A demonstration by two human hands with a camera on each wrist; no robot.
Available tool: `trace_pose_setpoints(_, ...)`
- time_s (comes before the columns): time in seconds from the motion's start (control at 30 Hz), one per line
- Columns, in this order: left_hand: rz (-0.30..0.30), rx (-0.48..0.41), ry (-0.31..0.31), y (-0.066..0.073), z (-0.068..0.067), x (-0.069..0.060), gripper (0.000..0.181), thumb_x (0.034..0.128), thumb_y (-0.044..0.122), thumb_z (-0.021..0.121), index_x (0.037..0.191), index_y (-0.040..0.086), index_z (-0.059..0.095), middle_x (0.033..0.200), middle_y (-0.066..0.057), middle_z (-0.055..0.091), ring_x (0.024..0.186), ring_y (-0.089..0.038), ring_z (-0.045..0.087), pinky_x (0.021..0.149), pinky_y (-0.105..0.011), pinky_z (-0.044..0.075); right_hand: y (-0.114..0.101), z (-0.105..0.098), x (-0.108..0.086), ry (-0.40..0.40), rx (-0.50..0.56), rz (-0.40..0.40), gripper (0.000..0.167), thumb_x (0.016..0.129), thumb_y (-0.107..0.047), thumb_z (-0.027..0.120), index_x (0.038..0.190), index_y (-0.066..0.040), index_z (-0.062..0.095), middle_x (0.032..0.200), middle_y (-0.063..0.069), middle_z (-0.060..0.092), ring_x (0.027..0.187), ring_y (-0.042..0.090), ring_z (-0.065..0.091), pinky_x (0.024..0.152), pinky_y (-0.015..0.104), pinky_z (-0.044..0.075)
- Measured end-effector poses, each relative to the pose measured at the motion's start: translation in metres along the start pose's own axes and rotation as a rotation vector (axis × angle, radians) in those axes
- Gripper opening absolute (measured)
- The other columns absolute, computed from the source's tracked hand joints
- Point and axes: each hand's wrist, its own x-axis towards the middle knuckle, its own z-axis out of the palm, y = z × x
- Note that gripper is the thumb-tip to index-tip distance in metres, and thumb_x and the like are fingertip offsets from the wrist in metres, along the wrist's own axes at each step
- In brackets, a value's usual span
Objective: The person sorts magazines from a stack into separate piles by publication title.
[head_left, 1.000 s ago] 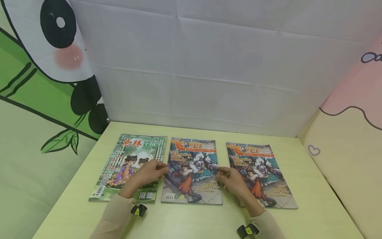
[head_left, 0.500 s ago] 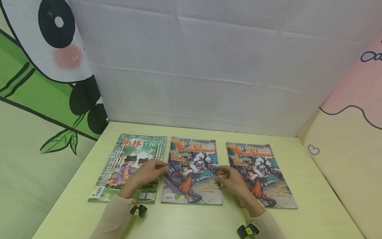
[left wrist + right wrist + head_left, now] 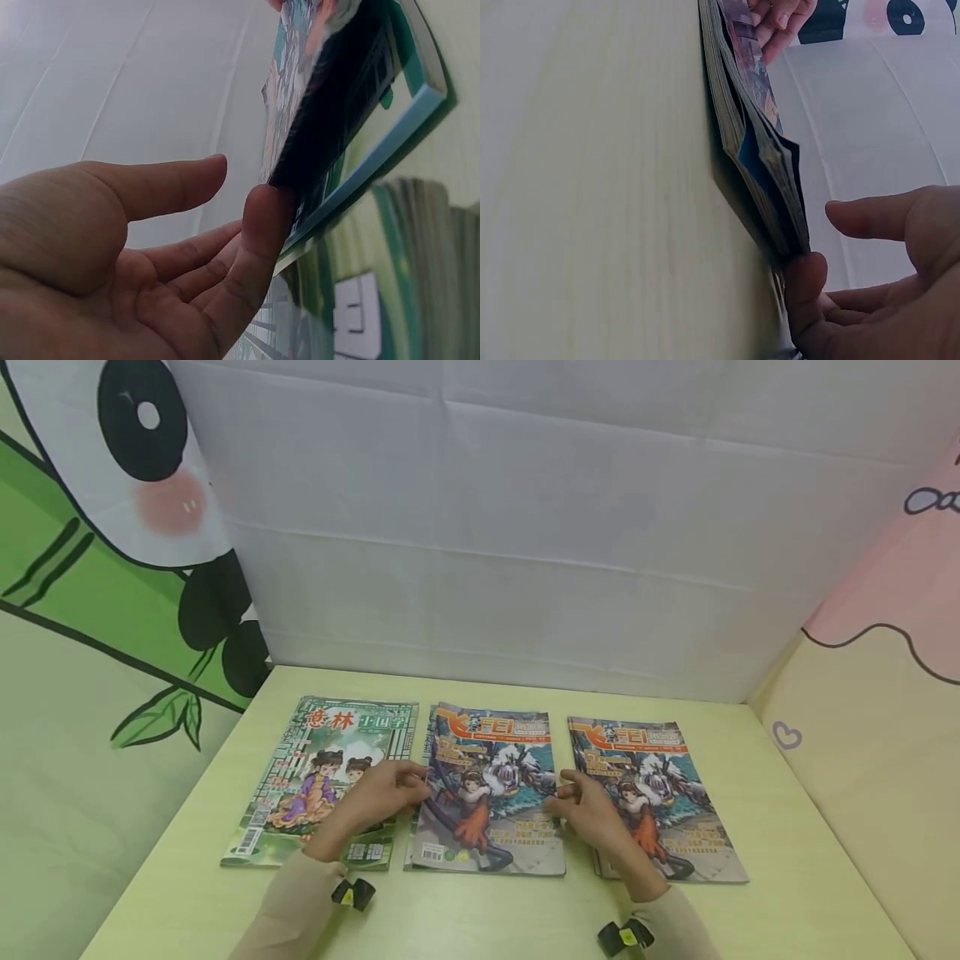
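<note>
A comic magazine with an orange title (image 3: 491, 777) lies in the middle, slightly offset to the right over a green magazine (image 3: 409, 855), whose left edge shows. My left hand (image 3: 386, 789) is at its left edge; in the left wrist view an index fingertip (image 3: 266, 217) touches that raised edge, the thumb standing apart. On the opposite side, my right hand (image 3: 588, 810) touches the right edge with a fingertip (image 3: 807, 277), its thumb also off the paper. In the right wrist view the magazine's page edges (image 3: 761, 161) fan slightly, with a gap near the corner.
To the left lies a green magazine (image 3: 300, 802), partly under my left forearm. A matching comic magazine (image 3: 667, 785) lies on the right beneath my right hand and wrist, with another edge just visible below it. A white wall sheet (image 3: 525, 527) stands behind the pale yellow table (image 3: 465, 918).
The middle comic magazine has shifted slightly right between my hands, exposing the green magazine's left edge under it. Both hands moved right with it. The outer magazines stayed put.
</note>
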Motion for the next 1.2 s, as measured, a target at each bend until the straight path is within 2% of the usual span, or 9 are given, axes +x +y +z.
trace_pose_setpoints(0.13, -0.023, -0.002, 0.018, -0.001, 0.003, 0.001, 0.045, 0.1041, 0.010, 0.075, 0.143, -0.010, 0.065, 0.116, -0.017, 0.080, 0.077, -0.022, 0.077, 0.075, -0.039, 0.065, 0.001, 0.001, 0.000, 0.019, -0.042, -0.024, 0.061, 0.106, -0.006, 0.073, 0.157, 0.016, 0.049, 0.113, 0.015, 0.067, 0.085, 0.020, 0.064, 0.062, 0.030, 0.049)
trace_pose_setpoints(0.23, -0.032, -0.019, 0.024, -0.002, 0.006, 0.002, 0.048, 0.1046, 0.009, 0.074, 0.146, -0.012, 0.062, 0.115, -0.017, 0.080, 0.077, -0.022, 0.077, 0.075, -0.039, 0.066, 0.002, 0.001, 0.001, 0.045, -0.070, -0.046, 0.053, 0.106, -0.003, 0.072, 0.153, 0.014, 0.055, 0.110, 0.014, 0.068, 0.087, 0.019, 0.065, 0.062, 0.029, 0.049)
trace_pose_setpoints(0.37, -0.036, -0.057, 0.029, -0.002, 0.011, 0.003, 0.050, 0.1042, 0.003, 0.072, 0.147, -0.018, 0.057, 0.108, -0.015, 0.078, 0.078, -0.023, 0.077, 0.075, -0.038, 0.067, 0.002, 0.000, 0.001, 0.060, -0.052, -0.056, 0.045, 0.107, 0.000, 0.069, 0.149, 0.011, 0.059, 0.107, 0.013, 0.067, 0.082, 0.020, 0.061, 0.060, 0.029, 0.045)
trace_pose_setpoints(0.6, -0.040, -0.088, 0.050, -0.003, 0.017, 0.005, 0.047, 0.1026, -0.004, 0.072, 0.145, -0.020, 0.057, 0.101, -0.014, 0.075, 0.072, -0.021, 0.075, 0.070, -0.037, 0.067, 0.005, -0.002, 0.002, 0.065, -0.033, -0.070, 0.040, 0.109, 0.000, 0.066, 0.148, 0.005, 0.059, 0.110, 0.017, 0.073, 0.086, 0.023, 0.068, 0.066, 0.034, 0.050)
trace_pose_setpoints(0.83, -0.051, -0.114, 0.090, -0.004, 0.023, 0.006, 0.045, 0.0992, -0.005, 0.075, 0.142, -0.013, 0.061, 0.108, -0.018, 0.079, 0.068, -0.022, 0.075, 0.066, -0.038, 0.067, 0.007, -0.004, 0.003, 0.068, -0.032, -0.073, 0.042, 0.108, 0.003, 0.065, 0.150, 0.003, 0.059, 0.103, 0.014, 0.080, 0.069, 0.018, 0.059, 0.058, 0.031, 0.045)
trace_pose_setpoints(1.0, -0.057, -0.157, 0.111, 0.000, 0.026, 0.004, 0.045, 0.0986, -0.007, 0.074, 0.142, -0.010, 0.062, 0.110, -0.020, 0.080, 0.068, -0.024, 0.075, 0.065, -0.039, 0.067, 0.004, -0.010, 0.000, 0.038, -0.034, -0.122, 0.043, 0.109, 0.004, 0.062, 0.152, 0.007, 0.055, 0.105, 0.019, 0.079, 0.077, 0.022, 0.066, 0.061, 0.032, 0.054)
trace_pose_setpoints(1.1, -0.038, -0.183, 0.116, 0.004, 0.029, 0.004, 0.044, 0.0995, -0.007, 0.072, 0.142, -0.009, 0.061, 0.113, -0.021, 0.079, 0.074, -0.024, 0.076, 0.067, -0.040, 0.067, -0.001, -0.017, -0.002, 0.015, -0.033, -0.150, 0.045, 0.110, 0.005, 0.059, 0.153, 0.010, 0.052, 0.108, 0.024, 0.078, 0.084, 0.023, 0.070, 0.064, 0.034, 0.060)
trace_pose_setpoints(1.2, -0.016, -0.204, 0.114, 0.005, 0.034, 0.006, 0.044, 0.1009, -0.007, 0.071, 0.143, -0.009, 0.060, 0.117, -0.022, 0.077, 0.082, -0.023, 0.077, 0.071, -0.040, 0.068, -0.004, -0.026, -0.002, -0.019, -0.025, -0.149, 0.046, 0.111, 0.003, 0.058, 0.156, 0.010, 0.048, 0.108, 0.025, 0.076, 0.084, 0.024, 0.069, 0.067, 0.037, 0.063)
